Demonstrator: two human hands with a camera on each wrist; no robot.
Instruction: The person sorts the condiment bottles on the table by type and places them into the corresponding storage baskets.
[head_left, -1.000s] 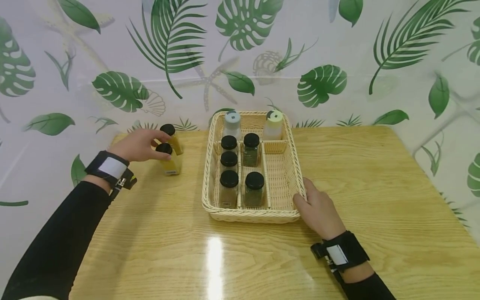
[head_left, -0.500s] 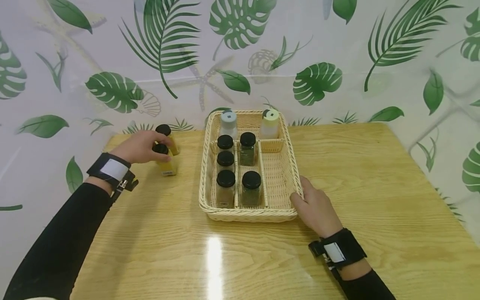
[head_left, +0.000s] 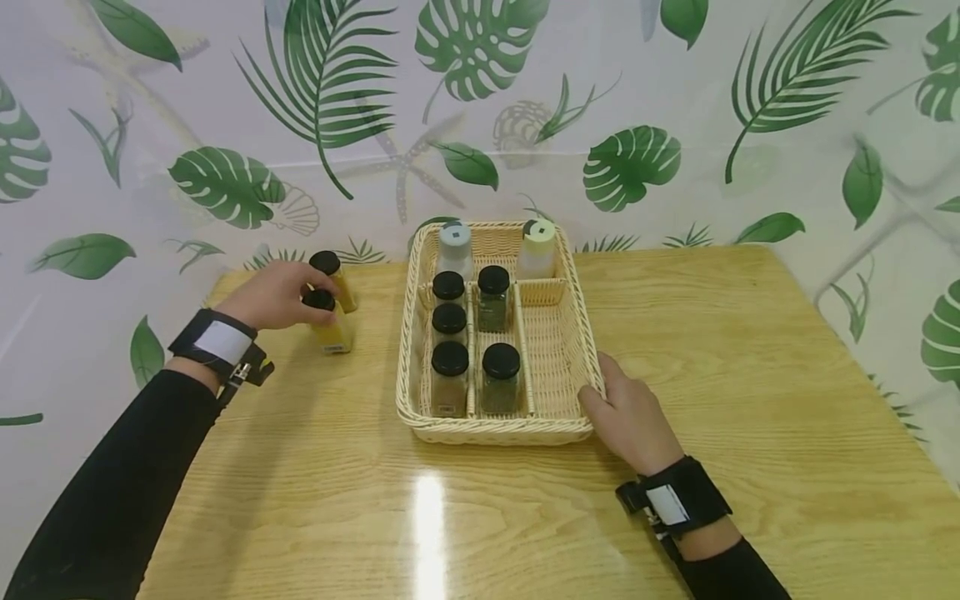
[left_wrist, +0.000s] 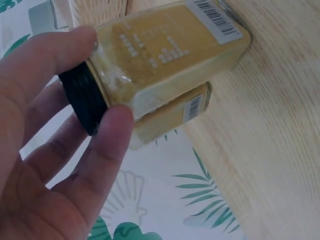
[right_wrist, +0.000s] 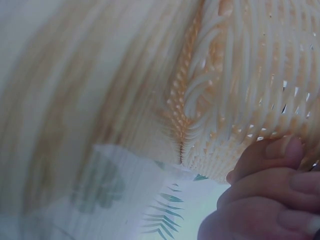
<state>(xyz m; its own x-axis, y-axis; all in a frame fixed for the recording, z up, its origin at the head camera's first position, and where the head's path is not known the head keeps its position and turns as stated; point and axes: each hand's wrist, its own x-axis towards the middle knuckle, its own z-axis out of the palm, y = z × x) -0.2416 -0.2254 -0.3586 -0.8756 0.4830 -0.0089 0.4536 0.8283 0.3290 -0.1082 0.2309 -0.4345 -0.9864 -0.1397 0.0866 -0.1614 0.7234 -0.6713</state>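
Note:
My left hand (head_left: 279, 296) pinches the black-lidded top of a square glass jar of yellow powder (left_wrist: 165, 50) between thumb and fingers. The jar stands on the table left of the basket. Just behind it is a second jar of yellow powder (head_left: 346, 293), also black-lidded. With my right hand (head_left: 632, 418) I grip the right front rim of a woven basket (head_left: 495, 427), thumb on top and fingers against the outer wall in the right wrist view. Several black-lidded spice jars (head_left: 450, 379) stand upright in its left and middle compartments.
In the basket's back compartment stand a blue-capped shaker (head_left: 454, 250) and a yellow-capped shaker (head_left: 537, 250). Low woven dividers (head_left: 527, 367) split the front into lanes. The wooden table (head_left: 720, 350) meets a leaf-printed cloth (head_left: 555, 108) at its back edge.
The view has shifted slightly. Both hands keep their grips, the left on the jar's lid and the right on the basket rim; the jars and basket stay in place on the table.

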